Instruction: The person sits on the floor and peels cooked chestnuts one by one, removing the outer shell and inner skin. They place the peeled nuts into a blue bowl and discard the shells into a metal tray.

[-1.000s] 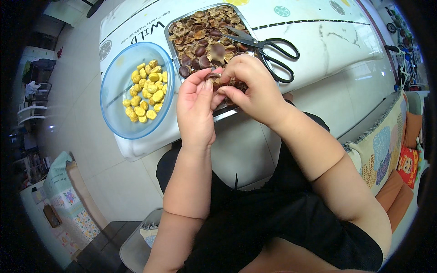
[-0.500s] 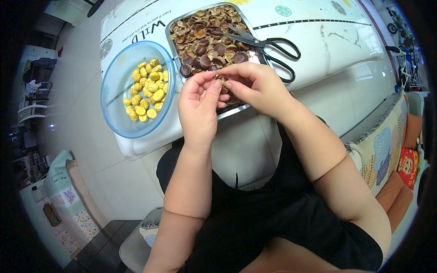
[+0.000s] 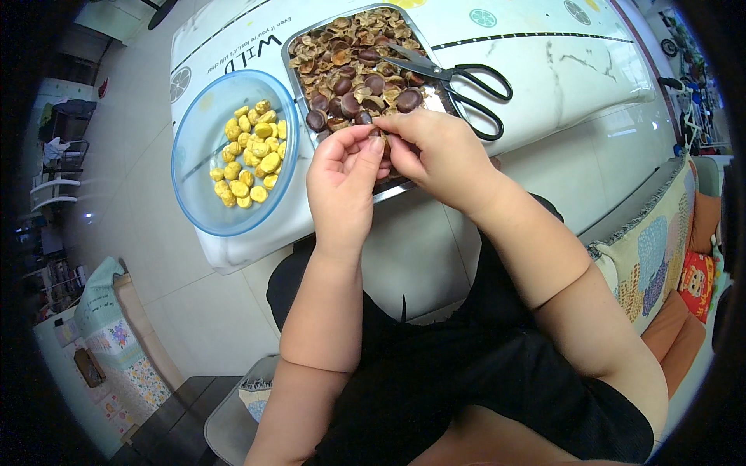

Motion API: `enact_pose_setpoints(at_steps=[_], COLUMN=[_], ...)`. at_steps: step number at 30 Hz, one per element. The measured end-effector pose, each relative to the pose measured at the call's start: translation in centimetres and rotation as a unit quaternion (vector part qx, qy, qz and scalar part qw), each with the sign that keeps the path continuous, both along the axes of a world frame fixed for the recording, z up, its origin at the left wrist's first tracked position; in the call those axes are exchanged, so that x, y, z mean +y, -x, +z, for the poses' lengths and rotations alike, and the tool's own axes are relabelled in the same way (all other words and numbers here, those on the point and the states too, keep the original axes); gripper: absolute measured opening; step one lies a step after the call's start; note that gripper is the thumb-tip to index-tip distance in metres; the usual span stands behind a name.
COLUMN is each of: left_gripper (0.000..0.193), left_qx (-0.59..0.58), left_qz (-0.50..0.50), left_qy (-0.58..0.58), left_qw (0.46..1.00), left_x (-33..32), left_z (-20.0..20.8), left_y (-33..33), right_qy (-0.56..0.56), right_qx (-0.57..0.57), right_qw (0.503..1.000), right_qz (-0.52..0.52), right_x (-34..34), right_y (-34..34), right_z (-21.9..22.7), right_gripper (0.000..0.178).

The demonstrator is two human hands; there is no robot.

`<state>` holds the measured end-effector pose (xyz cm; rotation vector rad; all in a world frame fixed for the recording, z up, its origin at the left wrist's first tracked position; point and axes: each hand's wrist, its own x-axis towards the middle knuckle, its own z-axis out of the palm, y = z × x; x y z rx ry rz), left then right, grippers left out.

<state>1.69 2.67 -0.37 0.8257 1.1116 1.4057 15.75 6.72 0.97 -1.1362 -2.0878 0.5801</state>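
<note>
My left hand and my right hand meet at the fingertips over the near edge of a metal tray. Pinched between them is a small chestnut, mostly covered by the fingers. Brown chestnut shells fill the tray. Several whole dark chestnuts lie among them, just beyond my hands. Black-handled scissors rest across the tray's right rim, blades over the shells. Left of my left hand stands a clear blue-rimmed bowl holding yellow peeled chestnuts.
The tray and bowl stand on a table with a white patterned cover. Its near edge lies just in front of my knees. To the right is a seat with a fringed patterned throw. A grey chair shows at the lower left.
My right hand has turned, its fingers curling in and downward at the pinched chestnut. My left hand has barely shifted. Bowl, tray and scissors are unmoved.
</note>
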Motion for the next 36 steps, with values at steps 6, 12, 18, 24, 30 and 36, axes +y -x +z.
enact_pose_setpoints(at_steps=[6, 12, 18, 24, 30, 36], left_gripper=[0.019, 0.019, 0.016, 0.018, 0.018, 0.018], left_qx=[0.016, 0.019, 0.012, 0.009, 0.03, 0.048], left_qz=[-0.017, -0.018, 0.019, 0.035, 0.021, 0.028], left_qy=[0.03, 0.009, 0.009, -0.003, -0.002, -0.03], left_qw=[0.999, 1.0, 1.0, 0.999, 0.999, 0.998], left_x=[-0.04, -0.37, 0.02, 0.12, -0.13, -0.44], left_z=[0.03, -0.07, -0.04, -0.19, 0.2, 0.27], left_y=[0.04, -0.01, 0.21, 0.38, 0.21, -0.31], right_qy=[0.01, 0.018, 0.034, 0.02, 0.012, -0.015], right_qx=[0.001, 0.017, 0.093, 0.086, 0.045, 0.011], right_qw=[1.0, 1.0, 0.995, 0.996, 0.999, 1.0], right_qz=[-0.001, 0.004, -0.008, 0.018, 0.013, 0.007], right_x=[-0.07, 0.09, 0.36, 0.22, 0.16, -0.04], right_y=[0.19, 0.03, -0.14, -0.44, -0.45, -0.08], right_z=[-0.13, -0.05, -0.08, 0.32, 0.24, 0.19], right_gripper=[0.021, 0.018, 0.013, 0.014, 0.013, 0.013])
